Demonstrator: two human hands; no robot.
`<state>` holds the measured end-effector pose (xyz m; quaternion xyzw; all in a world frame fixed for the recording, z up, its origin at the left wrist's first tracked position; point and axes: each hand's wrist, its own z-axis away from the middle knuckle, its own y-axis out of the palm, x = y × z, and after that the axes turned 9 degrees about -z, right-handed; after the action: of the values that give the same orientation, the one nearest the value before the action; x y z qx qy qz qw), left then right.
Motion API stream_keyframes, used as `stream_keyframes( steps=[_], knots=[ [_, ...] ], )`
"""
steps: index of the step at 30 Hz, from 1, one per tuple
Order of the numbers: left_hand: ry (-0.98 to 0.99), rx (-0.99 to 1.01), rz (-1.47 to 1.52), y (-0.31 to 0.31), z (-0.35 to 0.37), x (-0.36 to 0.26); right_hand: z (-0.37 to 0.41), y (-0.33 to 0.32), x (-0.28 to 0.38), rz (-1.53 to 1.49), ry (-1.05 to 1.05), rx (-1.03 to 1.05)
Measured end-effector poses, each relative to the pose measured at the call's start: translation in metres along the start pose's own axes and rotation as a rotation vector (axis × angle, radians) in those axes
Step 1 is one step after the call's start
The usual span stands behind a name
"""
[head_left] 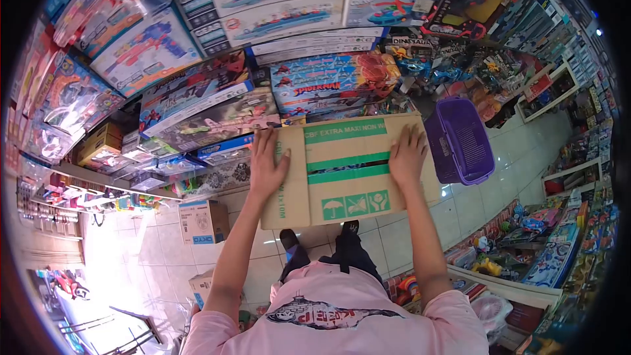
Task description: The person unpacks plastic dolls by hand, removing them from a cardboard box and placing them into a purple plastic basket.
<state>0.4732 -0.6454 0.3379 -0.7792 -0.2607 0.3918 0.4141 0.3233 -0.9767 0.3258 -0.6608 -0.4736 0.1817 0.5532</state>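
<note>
A brown cardboard box [348, 187] with green printing and green tape bands lies in front of me, at the foot of the toy shelves. A dark slit shows along the middle green band. My left hand [266, 169] lies flat on the left part of its top, fingers stretched toward the far edge. On the right part of the top rests my right hand [407, 158], palm down with its fingers extended. Neither hand is wrapped round anything visible. What supports the box from below is hidden.
A purple plastic basket [463, 141] stands right of the box on the tiled floor. Stacked toy boxes [335, 82] fill the shelves ahead. Another carton [202, 221] sits on the floor at left. Toy displays [545, 250] line the right side.
</note>
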Motion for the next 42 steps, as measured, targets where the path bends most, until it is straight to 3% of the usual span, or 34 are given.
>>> stream_keyframes(
  steps=[3, 6, 10, 13, 14, 16, 17, 18, 19, 21, 24, 25, 29, 32, 34, 36, 37, 39, 42],
  knots=[
    [0.059, 0.085, 0.379, -0.002, 0.006, 0.027, 0.052, -0.014, 0.079, -0.145, -0.047, 0.077],
    [0.127, 0.055, 0.387, -0.003, 0.027, 0.032, 0.092, -0.022, 0.153, -0.207, -0.092, 0.203],
    [0.062, 0.136, 0.298, -0.013, 0.06, 0.031, 0.118, -0.002, 0.192, -0.238, -0.21, 0.252],
    [0.114, 0.165, 0.349, -0.025, 0.084, 0.027, 0.124, -0.003, 0.225, -0.889, -0.113, 0.172],
    [0.135, 0.171, 0.417, -0.029, 0.09, 0.027, 0.123, -0.008, 0.23, -0.888, -0.119, 0.17],
    [0.135, 0.187, 0.523, -0.036, 0.097, 0.032, 0.118, -0.018, 0.237, -1.525, 0.085, 0.421],
    [0.117, 0.179, 0.752, -0.039, 0.102, 0.035, 0.119, -0.02, 0.244, -1.522, 0.084, 0.423],
    [0.097, 0.172, 0.981, -0.046, 0.105, 0.034, 0.122, -0.022, 0.253, -1.4, -0.095, 0.458],
    [0.095, 0.173, 0.985, -0.053, 0.107, 0.036, 0.126, -0.022, 0.262, -1.272, -0.269, 0.488],
    [-0.123, 0.258, 1.258, -0.069, 0.108, 0.043, 0.139, -0.014, 0.28, -1.286, -0.246, 0.467],
    [-0.194, 0.211, 1.255, -0.079, 0.116, 0.064, 0.146, 0.0, 0.292, -1.291, -0.232, 0.474],
    [-0.314, 0.245, 1.349, -0.098, 0.116, 0.064, 0.15, 0.013, 0.292, -1.132, -0.251, 0.419],
    [-0.311, 0.193, 1.186, -0.098, 0.127, 0.109, 0.157, 0.022, 0.299, -0.718, -0.253, 0.309],
    [-0.414, 0.241, 1.129, -0.105, 0.135, 0.133, 0.156, 0.032, 0.298, -0.762, -0.252, 0.211],
    [-0.38, 0.221, 1.121, -0.089, 0.144, 0.15, 0.152, 0.041, 0.294, -0.871, -0.201, 0.211],
    [-0.101, 0.078, 0.452, -0.083, 0.148, 0.154, 0.147, 0.043, 0.294, -0.976, -0.148, 0.212],
    [-0.097, 0.078, 0.457, -0.075, 0.15, 0.152, 0.144, 0.041, 0.294, -0.979, -0.156, 0.203],
    [-0.005, -0.002, 0.166, -0.055, 0.153, 0.14, 0.144, 0.041, 0.292, -0.973, -0.158, 0.19],
    [0.094, 0.145, 0.352, -0.046, 0.15, 0.105, 0.145, 0.054, 0.289, -1.011, -0.131, 0.222]
  ],
)
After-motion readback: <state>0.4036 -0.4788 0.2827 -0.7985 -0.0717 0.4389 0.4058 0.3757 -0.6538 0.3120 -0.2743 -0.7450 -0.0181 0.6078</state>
